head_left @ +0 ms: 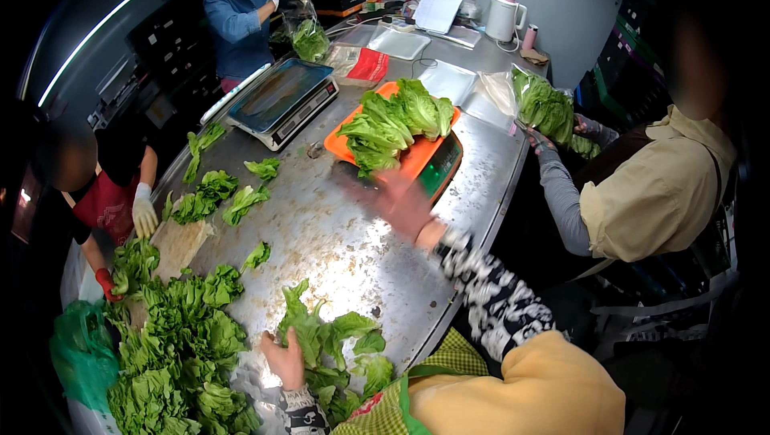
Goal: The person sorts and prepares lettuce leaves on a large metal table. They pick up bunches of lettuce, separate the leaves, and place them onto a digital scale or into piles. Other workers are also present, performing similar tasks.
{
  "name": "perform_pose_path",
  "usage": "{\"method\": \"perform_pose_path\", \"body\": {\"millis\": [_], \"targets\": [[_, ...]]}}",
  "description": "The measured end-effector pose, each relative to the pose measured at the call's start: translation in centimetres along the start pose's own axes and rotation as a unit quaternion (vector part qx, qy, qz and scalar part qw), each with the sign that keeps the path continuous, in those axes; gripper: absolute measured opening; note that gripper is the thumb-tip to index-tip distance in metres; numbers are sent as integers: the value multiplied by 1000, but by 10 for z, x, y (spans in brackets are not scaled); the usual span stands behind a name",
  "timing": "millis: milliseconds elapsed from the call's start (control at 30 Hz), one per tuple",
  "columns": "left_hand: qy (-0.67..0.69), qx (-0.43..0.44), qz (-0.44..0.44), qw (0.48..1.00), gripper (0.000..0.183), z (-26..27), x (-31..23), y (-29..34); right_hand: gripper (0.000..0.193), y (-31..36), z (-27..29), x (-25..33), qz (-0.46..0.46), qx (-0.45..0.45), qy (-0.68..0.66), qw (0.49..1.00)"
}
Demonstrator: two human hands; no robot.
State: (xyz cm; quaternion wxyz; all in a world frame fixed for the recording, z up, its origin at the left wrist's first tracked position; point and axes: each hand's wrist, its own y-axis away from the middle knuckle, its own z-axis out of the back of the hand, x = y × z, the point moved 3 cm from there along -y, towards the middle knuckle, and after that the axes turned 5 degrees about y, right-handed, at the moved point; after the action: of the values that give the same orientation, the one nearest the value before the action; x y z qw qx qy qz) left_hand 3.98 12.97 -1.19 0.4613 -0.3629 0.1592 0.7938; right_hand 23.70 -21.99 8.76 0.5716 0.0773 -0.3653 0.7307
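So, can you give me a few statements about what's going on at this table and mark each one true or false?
1. Lettuce rests on the orange tray. True.
2. The left hand is closer to the orange tray than the right hand. False: the right hand is closer; the left hand is beside loose leaves.
3. The kettle is black. False: the kettle is white.
4. The co-worker in blue holds a clear bag. True.
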Motion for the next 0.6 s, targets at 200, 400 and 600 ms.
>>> {"method": "perform_pose_path", "body": {"millis": [200, 400, 600], "targets": [[143, 196, 71, 967, 52, -45, 34, -10, 82, 148, -136, 77, -92, 396, -124, 905], [457, 155, 108, 869, 26, -12, -33, 14, 72, 174, -128, 129, -132, 380, -455, 794], [599, 107, 146, 780, 25, 6, -59, 0, 52, 148, -91, 130, -145, 305, -641, 689]]}}
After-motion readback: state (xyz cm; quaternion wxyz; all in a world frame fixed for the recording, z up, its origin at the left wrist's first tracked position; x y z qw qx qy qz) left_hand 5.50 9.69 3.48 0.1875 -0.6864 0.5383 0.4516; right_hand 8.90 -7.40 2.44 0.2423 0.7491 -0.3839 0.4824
